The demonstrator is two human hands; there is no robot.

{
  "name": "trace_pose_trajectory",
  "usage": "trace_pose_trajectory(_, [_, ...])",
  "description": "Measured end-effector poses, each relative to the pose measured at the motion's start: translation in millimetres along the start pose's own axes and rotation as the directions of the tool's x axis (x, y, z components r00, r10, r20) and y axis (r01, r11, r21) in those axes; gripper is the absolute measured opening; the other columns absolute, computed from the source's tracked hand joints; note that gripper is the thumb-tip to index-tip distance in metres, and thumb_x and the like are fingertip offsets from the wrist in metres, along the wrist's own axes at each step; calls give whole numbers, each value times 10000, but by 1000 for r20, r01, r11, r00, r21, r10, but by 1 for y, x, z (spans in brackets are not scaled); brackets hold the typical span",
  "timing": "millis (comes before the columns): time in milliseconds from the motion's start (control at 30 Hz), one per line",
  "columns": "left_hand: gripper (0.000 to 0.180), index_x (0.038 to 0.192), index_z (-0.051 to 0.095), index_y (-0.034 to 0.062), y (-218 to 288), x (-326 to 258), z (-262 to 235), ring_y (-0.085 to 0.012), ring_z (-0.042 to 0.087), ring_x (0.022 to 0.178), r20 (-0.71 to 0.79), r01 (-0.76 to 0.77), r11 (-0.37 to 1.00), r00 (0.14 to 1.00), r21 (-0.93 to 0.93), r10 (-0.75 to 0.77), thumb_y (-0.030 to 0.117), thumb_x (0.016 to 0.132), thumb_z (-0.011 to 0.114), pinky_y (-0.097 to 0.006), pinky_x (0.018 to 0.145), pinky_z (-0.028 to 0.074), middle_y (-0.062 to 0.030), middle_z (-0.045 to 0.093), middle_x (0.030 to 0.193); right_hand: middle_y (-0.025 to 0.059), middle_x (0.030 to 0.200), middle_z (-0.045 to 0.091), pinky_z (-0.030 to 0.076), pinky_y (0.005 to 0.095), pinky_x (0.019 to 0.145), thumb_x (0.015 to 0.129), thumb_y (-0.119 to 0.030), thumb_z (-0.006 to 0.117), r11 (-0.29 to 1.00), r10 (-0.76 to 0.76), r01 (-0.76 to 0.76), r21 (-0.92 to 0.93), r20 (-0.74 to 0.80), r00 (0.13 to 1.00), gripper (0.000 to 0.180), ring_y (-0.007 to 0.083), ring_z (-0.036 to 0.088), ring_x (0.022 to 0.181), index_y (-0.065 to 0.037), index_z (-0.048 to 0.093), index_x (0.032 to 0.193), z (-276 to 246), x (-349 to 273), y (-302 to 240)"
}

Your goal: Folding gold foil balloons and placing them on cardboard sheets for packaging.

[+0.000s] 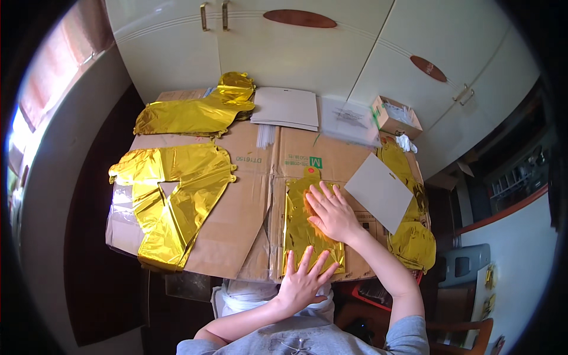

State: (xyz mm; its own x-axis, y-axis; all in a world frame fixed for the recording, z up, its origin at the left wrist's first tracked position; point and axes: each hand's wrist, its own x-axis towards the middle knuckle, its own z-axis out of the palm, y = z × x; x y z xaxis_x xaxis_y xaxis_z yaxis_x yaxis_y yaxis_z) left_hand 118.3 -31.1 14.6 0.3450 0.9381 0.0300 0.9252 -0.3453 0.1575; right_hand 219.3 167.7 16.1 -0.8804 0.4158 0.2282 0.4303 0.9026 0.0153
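A folded gold foil balloon (pixel 296 222) lies flat on the cardboard in front of me, with a small tab poking out at its far end. My right hand (pixel 332 214) presses on its upper middle, palm down with the fingers spread. At its near edge rests my left hand (pixel 303 281), also open and flat, fingertips on the foil. Just right of my right hand lies a grey-white card (pixel 380 192) with a small slot, partly over more gold foil (pixel 412 245). To the left, an unfolded gold foil balloon (pixel 177 195) with a triangular hole is spread out.
Flattened brown cardboard (pixel 251 177) covers the table. Along the back are more gold foil balloons (pixel 186 115), a stack of grey-white cards (pixel 287 107), clear plastic bags (pixel 349 121) and a small open box (pixel 397 118). White cabinets (pixel 284 50) stand right behind.
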Motion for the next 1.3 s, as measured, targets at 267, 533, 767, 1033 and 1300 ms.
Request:
trace_pose_trajectory(267, [1025,1528,233,326,0,0,4,-402,264,1406,11,-13,999,1000,52,12,733,679,637,-736,1034,215,-55,303,1552,28,901,609,413,396,840,799,-294,741,859,305,-254,445,-47,951,206,239,542,929,-124,701,908,11,34,-23])
trace_pose_trajectory(533, [1008,1525,238,334,0,-1,5,-400,265,1403,11,-4,999,1000,54,4,721,686,642,-735,1040,213,-54,305,1549,18,920,665,326,436,899,765,-485,730,717,366,-544,435,430,825,306,251,562,1035,-185,726,825,0,81,-12])
trace_pose_trajectory(767, [990,1520,254,322,0,-1,4,-397,266,1404,-3,-4,1000,1000,20,4,692,695,656,-724,1051,213,-59,313,1541,25,942,683,311,434,920,767,-488,725,740,421,-583,337,445,791,317,253,556,1065,-178,739,832,-6,82,-12])
trace_pose_trajectory(1033, [990,1510,283,290,-1,-1,0,-391,268,1405,-17,-3,1000,1000,-20,2,635,683,704,-704,1056,243,-65,310,1537,9,872,710,312,438,908,783,-440,709,712,363,-572,407,485,796,271,244,572,1044,-179,750,847,2,84,-9])
trace_pose_trajectory(1300, [981,1520,252,336,0,0,3,-402,279,1397,4,-8,998,1000,64,8,724,700,626,-727,1041,213,-60,321,1535,-3,893,702,316,457,871,805,-346,712,654,406,-582,483,426,809,162,227,575,1036,-190,745,831,11,79,-11])
